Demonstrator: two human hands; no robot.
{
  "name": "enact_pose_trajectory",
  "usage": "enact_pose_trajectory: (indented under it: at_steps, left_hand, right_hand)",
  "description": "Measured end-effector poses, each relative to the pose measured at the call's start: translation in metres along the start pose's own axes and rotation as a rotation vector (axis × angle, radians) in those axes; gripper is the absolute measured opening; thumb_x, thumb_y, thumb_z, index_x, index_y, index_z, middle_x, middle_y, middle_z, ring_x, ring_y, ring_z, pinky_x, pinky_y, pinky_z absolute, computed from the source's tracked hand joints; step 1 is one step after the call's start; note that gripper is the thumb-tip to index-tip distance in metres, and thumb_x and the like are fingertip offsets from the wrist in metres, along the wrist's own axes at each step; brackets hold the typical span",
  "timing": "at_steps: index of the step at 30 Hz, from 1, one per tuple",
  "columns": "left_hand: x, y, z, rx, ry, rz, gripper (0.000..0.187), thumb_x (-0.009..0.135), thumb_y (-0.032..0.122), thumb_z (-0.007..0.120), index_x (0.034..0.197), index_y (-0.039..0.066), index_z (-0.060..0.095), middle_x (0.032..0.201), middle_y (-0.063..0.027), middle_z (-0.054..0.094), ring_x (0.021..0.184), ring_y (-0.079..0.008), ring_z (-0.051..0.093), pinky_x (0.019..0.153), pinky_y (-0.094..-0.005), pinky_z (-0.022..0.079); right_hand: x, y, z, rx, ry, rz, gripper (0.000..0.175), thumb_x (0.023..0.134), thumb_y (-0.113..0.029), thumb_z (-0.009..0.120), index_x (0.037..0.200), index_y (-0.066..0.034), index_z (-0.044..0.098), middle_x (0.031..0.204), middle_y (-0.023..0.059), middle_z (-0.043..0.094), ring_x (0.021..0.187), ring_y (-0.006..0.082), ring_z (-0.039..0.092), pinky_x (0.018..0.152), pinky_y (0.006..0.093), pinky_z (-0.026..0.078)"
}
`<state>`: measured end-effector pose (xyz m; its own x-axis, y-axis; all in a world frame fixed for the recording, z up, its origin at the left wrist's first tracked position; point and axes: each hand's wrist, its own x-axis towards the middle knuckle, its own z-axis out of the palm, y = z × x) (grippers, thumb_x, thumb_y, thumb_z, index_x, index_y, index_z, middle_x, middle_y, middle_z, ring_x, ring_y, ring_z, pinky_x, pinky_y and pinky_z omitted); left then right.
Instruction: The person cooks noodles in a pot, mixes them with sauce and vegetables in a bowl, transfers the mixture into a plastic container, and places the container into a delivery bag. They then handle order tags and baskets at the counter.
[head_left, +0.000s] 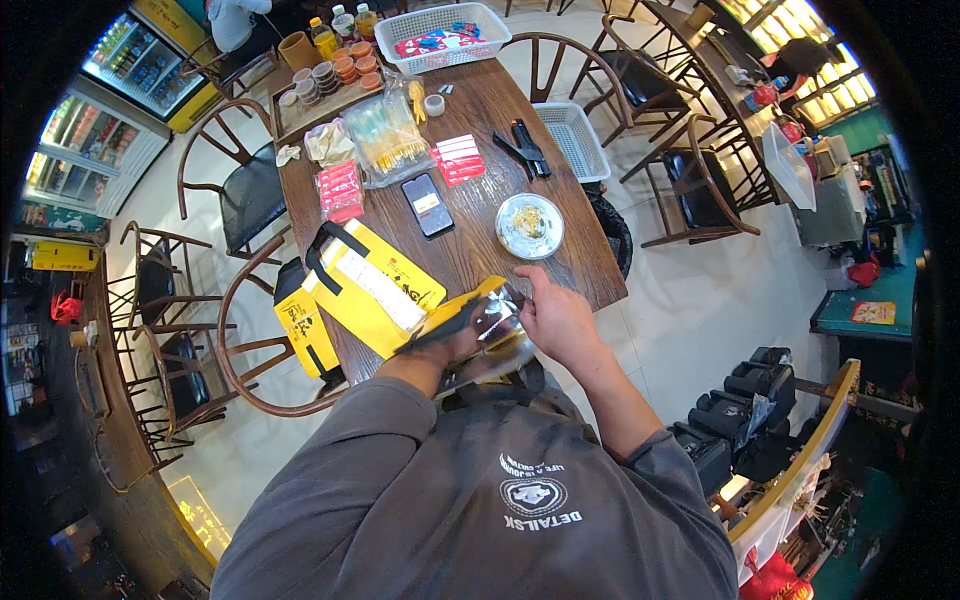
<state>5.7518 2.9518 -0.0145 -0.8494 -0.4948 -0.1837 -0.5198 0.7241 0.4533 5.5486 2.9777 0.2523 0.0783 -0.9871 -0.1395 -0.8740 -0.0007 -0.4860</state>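
A yellow insulated bag (480, 291) with a silver foil lining (499, 322) gapes at the table's near edge. My left hand (457, 346) reaches into its mouth, fingers partly hidden by the dark rim and the foil. At the right side of the opening is my right hand (556, 311), index finger extended and the others curled; whether it grips the rim is unclear. Just beyond that fingertip stands a round bowl with a clear lid (529, 226), shredded yellowish food showing inside. A flat yellow bag (375, 289) with black handles and a paper slip (381, 288) lies to the left.
On the wooden table (480, 259) are a smartphone (427, 205), a black stapler (523, 150), red packets (458, 160), bagged skewers or sticks (386, 139) and a tray of sauce cups (330, 82). A white basket (442, 37) stands at the far end. Chairs (232, 180) flank the table.
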Motion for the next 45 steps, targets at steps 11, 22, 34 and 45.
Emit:
enact_pose_trajectory:
  at_steps: [11,22,34,45]
  left_hand:
    - [0.02,0.014,-0.054,0.018,-0.171,-0.059,0.063,0.088,0.021,0.057,0.148,0.006,0.045,0.153,-0.0232,0.038,0.135,-0.035,0.042,0.108,-0.0483,0.036]
    - [0.024,0.035,-0.123,-0.035,-0.432,-0.203,0.061,0.087,0.014,0.056,0.146,0.002,0.048,0.146,-0.0258,0.048,0.123,-0.0339,0.055,0.099,-0.0451,0.046]
    - [-0.047,0.082,-0.235,-0.6,-0.154,-0.378,0.057,0.094,0.015,0.061,0.147,0.008,0.042,0.137,-0.0234,0.056,0.126,-0.0396,0.055,0.103,-0.0418,0.046]
    - [-0.106,0.127,-0.275,-0.311,0.27,-0.332,0.042,0.089,0.02,0.069,0.128,0.005,0.06,0.112,-0.0181,0.068,0.105,-0.0363,0.064,0.089,-0.0447,0.053]
  right_hand:
    - [0.015,-0.029,-0.012,-0.005,-0.101,0.212,0.055,0.084,-0.03,0.075,0.13,-0.008,0.055,0.087,0.0137,0.07,0.081,0.0337,0.069,0.073,0.0446,0.054]
    - [0.391,-0.004,0.128,-0.105,-0.236,-0.278,0.03,0.09,-0.028,0.06,0.097,-0.0033,0.074,0.099,0.0202,0.073,0.095,0.0372,0.069,0.085,0.0462,0.054]
    - [0.282,0.087,0.061,0.562,0.139,-0.14,0.03,0.091,-0.02,0.069,0.114,-0.0015,0.067,0.107,0.0181,0.07,0.096,0.0306,0.068,0.086,0.04,0.053]
    - [0.104,0.211,0.137,1.294,0.035,0.791,0.025,0.097,-0.025,0.067,0.109,-0.0041,0.06,0.097,0.007,0.065,0.076,0.0171,0.067,0.062,0.0306,0.058]
